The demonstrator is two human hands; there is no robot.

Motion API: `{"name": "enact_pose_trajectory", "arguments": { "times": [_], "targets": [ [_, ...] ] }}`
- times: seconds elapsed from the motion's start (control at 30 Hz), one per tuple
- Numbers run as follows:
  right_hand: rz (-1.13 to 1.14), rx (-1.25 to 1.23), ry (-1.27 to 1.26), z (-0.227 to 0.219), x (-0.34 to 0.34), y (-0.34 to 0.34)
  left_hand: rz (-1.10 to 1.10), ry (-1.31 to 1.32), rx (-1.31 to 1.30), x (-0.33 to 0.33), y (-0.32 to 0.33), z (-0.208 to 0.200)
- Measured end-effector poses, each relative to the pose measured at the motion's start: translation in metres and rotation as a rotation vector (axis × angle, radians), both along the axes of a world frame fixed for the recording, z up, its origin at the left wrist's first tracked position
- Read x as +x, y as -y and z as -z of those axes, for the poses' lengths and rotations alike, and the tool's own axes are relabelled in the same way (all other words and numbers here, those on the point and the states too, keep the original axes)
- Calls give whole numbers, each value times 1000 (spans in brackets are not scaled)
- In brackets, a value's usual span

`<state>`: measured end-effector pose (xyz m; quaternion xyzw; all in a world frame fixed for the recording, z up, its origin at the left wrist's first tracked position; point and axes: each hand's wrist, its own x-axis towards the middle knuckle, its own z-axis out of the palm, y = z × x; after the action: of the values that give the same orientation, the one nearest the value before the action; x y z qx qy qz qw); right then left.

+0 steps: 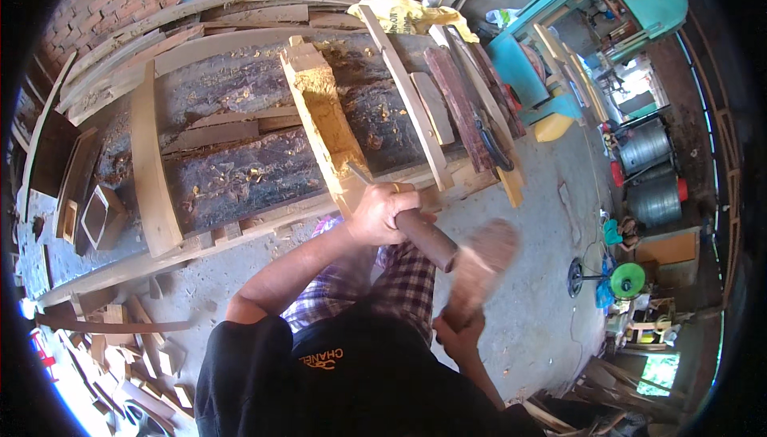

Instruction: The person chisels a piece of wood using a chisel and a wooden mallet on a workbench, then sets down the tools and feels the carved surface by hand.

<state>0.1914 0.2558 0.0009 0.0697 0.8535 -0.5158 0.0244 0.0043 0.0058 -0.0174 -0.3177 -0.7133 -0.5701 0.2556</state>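
Observation:
My left hand [382, 215] is wrapped round a chisel with a thick brown handle [429, 242]. The chisel's metal blade [359, 172] slants into the near end of a long wood block [300, 100]. A trough has been hollowed along that block, its inside bright yellow with rough cut marks. My right hand [461, 338] grips a wooden mallet [484, 260], whose head is smeared by motion just beyond the butt of the chisel. Whether the two touch I cannot tell.
The block lies across a dark, chip-strewn slab [248, 173]. Planks, including a pale board [150, 165] and a dark reddish board [457, 101], lie around it. A handsaw [494, 145] rests at right. Wood offcuts [128, 341] pile at lower left; a green fan [626, 280] stands at right.

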Motion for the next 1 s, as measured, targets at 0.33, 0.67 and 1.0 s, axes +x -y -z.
{"name": "enact_pose_trajectory", "arguments": {
  "times": [0.33, 0.67, 1.0],
  "targets": [
    [-75, 42, -149, -11, -9, 21, -12, -1, -62, 2, 0, 2],
    [-177, 234, -79, -18, -19, 27, -113, 36, -132, -14, 17, 24],
    [-569, 266, -256, -59, -12, -3, -60, -43, -47, -1, 8, -6]
  ]
}}
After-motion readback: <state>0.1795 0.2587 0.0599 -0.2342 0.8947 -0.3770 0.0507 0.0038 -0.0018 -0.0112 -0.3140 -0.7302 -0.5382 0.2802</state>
